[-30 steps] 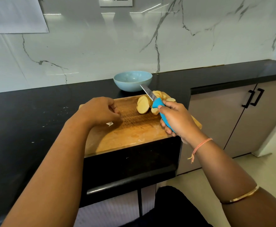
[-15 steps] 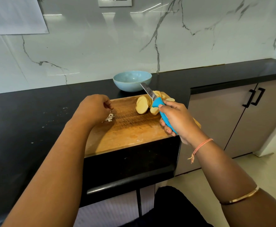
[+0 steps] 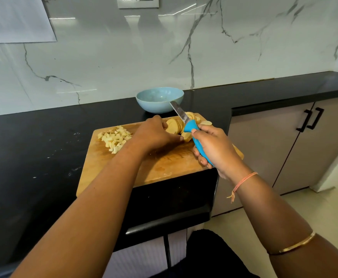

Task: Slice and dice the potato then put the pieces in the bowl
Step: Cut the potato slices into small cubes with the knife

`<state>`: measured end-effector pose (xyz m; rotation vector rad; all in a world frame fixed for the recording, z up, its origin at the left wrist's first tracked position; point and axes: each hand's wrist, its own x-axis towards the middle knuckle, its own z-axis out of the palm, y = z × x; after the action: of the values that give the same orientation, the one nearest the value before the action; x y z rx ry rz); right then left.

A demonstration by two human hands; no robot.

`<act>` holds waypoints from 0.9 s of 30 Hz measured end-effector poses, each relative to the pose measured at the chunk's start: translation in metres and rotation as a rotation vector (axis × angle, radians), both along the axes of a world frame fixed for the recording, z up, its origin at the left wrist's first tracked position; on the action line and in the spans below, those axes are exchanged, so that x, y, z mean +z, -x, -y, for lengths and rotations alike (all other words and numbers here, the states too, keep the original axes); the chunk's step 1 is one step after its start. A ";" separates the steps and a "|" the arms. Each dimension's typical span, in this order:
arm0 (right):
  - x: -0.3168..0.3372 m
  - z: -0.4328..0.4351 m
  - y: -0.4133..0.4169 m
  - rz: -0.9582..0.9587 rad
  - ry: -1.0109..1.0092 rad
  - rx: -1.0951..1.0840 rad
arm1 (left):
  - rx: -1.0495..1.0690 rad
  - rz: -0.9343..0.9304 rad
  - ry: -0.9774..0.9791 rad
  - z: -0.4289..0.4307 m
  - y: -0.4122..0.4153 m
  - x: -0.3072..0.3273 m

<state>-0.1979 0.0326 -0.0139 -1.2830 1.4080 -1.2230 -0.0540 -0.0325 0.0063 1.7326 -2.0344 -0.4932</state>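
2 arms reach forward: left hand (image 3: 154,134) grips potato slices (image 3: 174,126); right hand (image 3: 214,149) holds knife (image 3: 191,127), blade raised.

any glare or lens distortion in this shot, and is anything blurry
Head view: white glare streaks cross the glossy marble wall near the top centre. Head view: the wide lens makes the cabinet doors' edges slant and stretches whatever lies near the bottom edge. Head view: the light is soft and even, with no hard shadows. The knife, potato slices and diced pile look sharp, with no motion blur.
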 end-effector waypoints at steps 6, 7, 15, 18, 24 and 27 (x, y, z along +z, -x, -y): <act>0.000 0.000 -0.002 0.001 0.002 -0.001 | -0.027 -0.220 -0.036 0.000 -0.004 -0.009; 0.000 0.000 -0.003 0.002 0.002 -0.002 | -0.037 -0.220 -0.039 -0.001 -0.004 -0.009; 0.001 -0.003 -0.004 -0.017 -0.002 0.001 | 0.061 0.113 0.039 -0.008 -0.026 0.001; 0.004 -0.005 -0.008 -0.091 0.002 0.007 | 0.104 0.095 -0.023 -0.007 -0.037 0.003; 0.010 -0.014 -0.019 -0.547 0.124 0.093 | 0.032 -0.043 -0.112 -0.008 -0.048 0.003; 0.010 -0.022 -0.027 -0.688 0.116 0.139 | 0.052 -0.087 -0.102 -0.006 -0.050 0.000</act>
<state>-0.1711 0.0543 -0.0037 -1.9658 1.6884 -0.8005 -0.0040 -0.0266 0.0059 1.7856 -1.9288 -0.6551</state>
